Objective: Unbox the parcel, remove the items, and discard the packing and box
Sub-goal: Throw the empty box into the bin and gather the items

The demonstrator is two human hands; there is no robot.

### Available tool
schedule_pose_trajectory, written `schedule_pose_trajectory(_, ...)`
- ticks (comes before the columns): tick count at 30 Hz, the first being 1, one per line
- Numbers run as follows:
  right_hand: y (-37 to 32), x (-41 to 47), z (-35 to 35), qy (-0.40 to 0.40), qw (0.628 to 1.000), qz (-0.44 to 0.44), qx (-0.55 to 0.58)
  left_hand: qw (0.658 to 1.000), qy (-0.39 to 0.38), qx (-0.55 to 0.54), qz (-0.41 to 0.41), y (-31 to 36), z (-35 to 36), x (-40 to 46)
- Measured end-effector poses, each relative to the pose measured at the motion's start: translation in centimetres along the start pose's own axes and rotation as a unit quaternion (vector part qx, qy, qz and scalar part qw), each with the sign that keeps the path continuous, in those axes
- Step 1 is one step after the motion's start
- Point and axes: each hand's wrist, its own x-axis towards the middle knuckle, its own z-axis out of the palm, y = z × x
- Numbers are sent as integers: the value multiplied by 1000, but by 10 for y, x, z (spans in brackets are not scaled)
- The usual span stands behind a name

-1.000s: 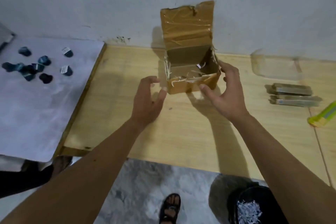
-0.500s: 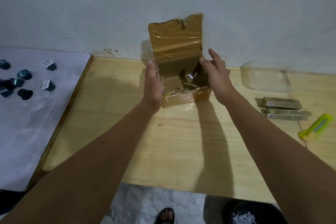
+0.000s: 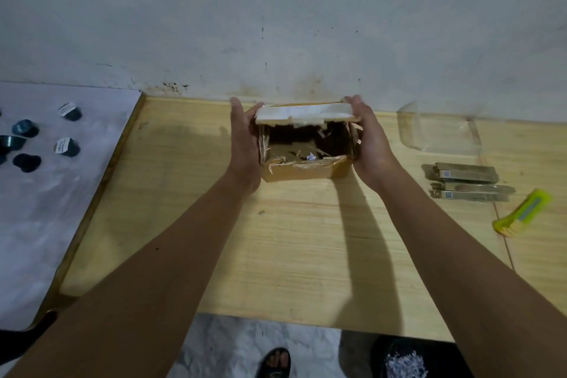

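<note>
A small brown cardboard box (image 3: 306,170) sits on the wooden table near the wall. Its lid (image 3: 303,113) is folded down over the back half of the opening, white side up. Inside I see straw-like shredded packing (image 3: 294,163) and a small white scrap. My left hand (image 3: 244,144) presses flat against the box's left side, fingertips at the lid's corner. My right hand (image 3: 369,139) clasps the right side the same way. The box is held between both palms.
Several dark capsules (image 3: 26,132) lie on a white sheet (image 3: 46,209) at the left. At the right are a clear plastic tray (image 3: 438,132), flat metallic packs (image 3: 466,173) and a yellow-green box cutter (image 3: 524,212). A black bin (image 3: 408,362) with shredded paper stands below the table edge.
The lid stood upright against the wall and has come down over the box. Both hands moved from the box's front to its sides and closed against it.
</note>
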Motion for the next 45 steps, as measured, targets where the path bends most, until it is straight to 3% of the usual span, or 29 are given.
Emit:
schedule_pose_trajectory(8,26,-14,-22,4,991,-68,-115,981,-10,188,55,-21,-8,-15)
schedule_pose_trajectory(18,28,-85,-55,121,984,-67,-110,985,-48,163,22,-44,39,-66)
schedule_pose_trajectory(25,-8,-185,-130,259,946,-169,-94,974,-134,173,57,-50,146,-130)
schedule_pose_trajectory(29,-14,-250,-195,358,909,-180,-117,953,-222,195,64,-67,214,-179)
schedule_pose_trajectory(35,20,-356,-289,477,862,-120,-122,911,-341,230,24,-137,287,-270)
schedule_pose_trajectory(39,71,-421,-325,523,845,-74,-78,870,-411,273,-11,-193,292,-324)
schedule_pose_trajectory(45,162,-481,-337,559,829,-12,-17,829,-450,319,-92,-277,252,-372)
